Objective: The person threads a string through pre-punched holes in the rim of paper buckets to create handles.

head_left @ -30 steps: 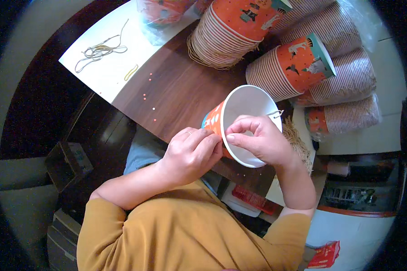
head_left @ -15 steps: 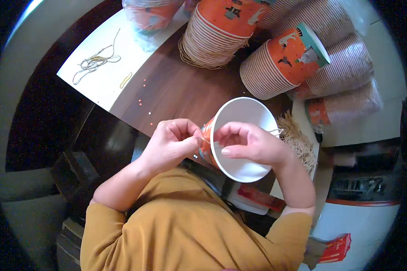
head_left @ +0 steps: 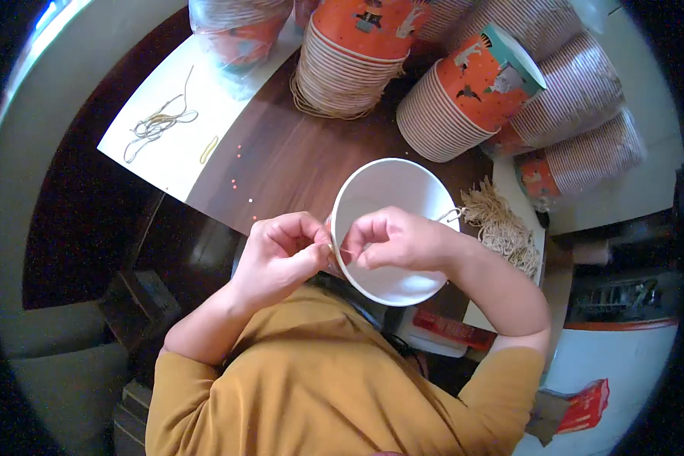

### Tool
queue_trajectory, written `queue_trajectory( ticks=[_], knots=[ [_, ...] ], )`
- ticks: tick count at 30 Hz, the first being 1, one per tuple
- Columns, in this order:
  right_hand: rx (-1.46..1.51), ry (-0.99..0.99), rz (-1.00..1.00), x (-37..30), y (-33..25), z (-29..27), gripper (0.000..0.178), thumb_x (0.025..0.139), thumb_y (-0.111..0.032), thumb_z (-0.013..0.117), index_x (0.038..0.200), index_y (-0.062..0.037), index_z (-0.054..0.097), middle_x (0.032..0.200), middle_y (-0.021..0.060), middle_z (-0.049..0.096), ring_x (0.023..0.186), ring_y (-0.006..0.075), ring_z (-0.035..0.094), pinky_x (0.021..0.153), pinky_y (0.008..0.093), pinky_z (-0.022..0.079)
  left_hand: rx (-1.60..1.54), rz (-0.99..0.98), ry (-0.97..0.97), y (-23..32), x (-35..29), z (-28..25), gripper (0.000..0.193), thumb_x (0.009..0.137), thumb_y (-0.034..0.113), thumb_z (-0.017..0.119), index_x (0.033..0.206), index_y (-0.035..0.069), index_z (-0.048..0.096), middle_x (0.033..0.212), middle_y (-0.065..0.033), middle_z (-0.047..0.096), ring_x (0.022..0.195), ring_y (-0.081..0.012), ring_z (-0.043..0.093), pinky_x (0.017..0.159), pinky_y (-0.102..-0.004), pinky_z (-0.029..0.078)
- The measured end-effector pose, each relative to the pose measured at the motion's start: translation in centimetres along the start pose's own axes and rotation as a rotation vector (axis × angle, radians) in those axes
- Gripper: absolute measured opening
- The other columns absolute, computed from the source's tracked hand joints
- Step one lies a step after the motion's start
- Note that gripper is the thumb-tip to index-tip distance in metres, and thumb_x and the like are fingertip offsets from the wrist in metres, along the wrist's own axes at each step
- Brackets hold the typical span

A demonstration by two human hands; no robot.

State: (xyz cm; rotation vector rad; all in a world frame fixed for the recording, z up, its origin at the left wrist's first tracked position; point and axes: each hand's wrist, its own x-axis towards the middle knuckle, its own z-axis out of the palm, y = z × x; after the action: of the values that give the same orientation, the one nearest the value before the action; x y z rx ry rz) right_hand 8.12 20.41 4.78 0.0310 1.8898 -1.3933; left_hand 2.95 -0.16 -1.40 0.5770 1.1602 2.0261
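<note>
A white-lined paper bucket (head_left: pixel 391 185) with an orange outside stands tilted before me, its mouth toward me. My left hand (head_left: pixel 280 249) is at the outside of its left rim, thumb and forefinger pinched on a thin cord (head_left: pixel 346 251). Inside the mouth, my right hand (head_left: pixel 403 242) is closed too, its fingertips at the same cord where it shows across the rim. A hole in the wall is hidden by my fingers, if there is one. At the right rim, a pale cord loop (head_left: pixel 451 215) pokes out from the bucket.
A bundle of pale cords (head_left: pixel 501 228) lies right of the bucket. Behind stand nested stacks of orange buckets (head_left: pixel 346 80) (head_left: pixel 463 99), and plastic-wrapped stacks (head_left: pixel 577 91) at far right. Loose cord (head_left: pixel 159 125) and a yellow band (head_left: pixel 208 149) lie on the white left part.
The bucket and my right hand have shifted slightly left. My right fingers have come together from a looser curl, close to the left rim, and the cord now shows between both hands.
</note>
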Motion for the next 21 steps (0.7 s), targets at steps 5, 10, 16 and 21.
queue_trajectory(
  ticks=[5, 10, 16, 21],
  knots=[
    [0.357, 0.105, -0.046, -1.4, -0.3, -0.2, 0.008, 0.08, -0.004, 0.059, 0.087, -0.0039, 0.054, 0.074, 0.0015, 0.058, 0.07, 0.0097, 0.056, 0.066, 0.024, 0.046, 0.01, 0.045, -0.041, 0.4, -0.1, -0.6, 0.002, 0.085, 0.0, 0.057, 0.086, -0.002, 0.059, 0.089, -0.005, 0.061, 0.078, -0.008, 0.058, 0.071, -0.0229, 0.048],
    [-0.137, 0.193, -0.064, -4.7, -3.0, 0.7, 0.04, 0.079, -0.018, 0.073, 0.111, -0.0045, 0.052, 0.074, -0.0037, 0.053, 0.06, 0.0052, 0.045, 0.056, 0.0207, 0.037, 0.079, 0.197, -0.088, 1.1, -0.3, -0.5, 0.004, 0.085, -0.004, 0.054, 0.086, -0.002, 0.058, 0.102, -0.01, 0.058, 0.08, -0.0099, 0.058, 0.073, -0.0244, 0.049],
    [-1.051, 0.586, -0.256, -5.9, -2.4, 5.8, 0.057, 0.068, -0.03, 0.078, 0.113, -0.0056, 0.053, 0.082, 0.0087, 0.062, 0.072, 0.0268, 0.062, 0.065, 0.0374, 0.044, -0.143, 0.084, -0.213, 1.3, -0.2, 0.3, 0.005, 0.093, 0.003, 0.051, 0.092, 0.0, 0.055, 0.106, -0.0144, 0.06, 0.079, -0.0112, 0.059, 0.075, -0.0258, 0.05],
    [-1.045, 0.723, -0.211, -5.7, -1.3, 3.7, 0.044, 0.069, -0.022, 0.076, 0.105, -0.006, 0.055, 0.086, 0.0111, 0.064, 0.077, 0.0275, 0.063, 0.068, 0.0379, 0.044, -0.162, 0.037, -0.202, 1.6, 0.2, 1.2, 0.011, 0.099, 0.015, 0.047, 0.1, 0.004, 0.049, 0.096, -0.0128, 0.064, 0.077, -0.0088, 0.058, 0.073, -0.0244, 0.05]
  ],
)
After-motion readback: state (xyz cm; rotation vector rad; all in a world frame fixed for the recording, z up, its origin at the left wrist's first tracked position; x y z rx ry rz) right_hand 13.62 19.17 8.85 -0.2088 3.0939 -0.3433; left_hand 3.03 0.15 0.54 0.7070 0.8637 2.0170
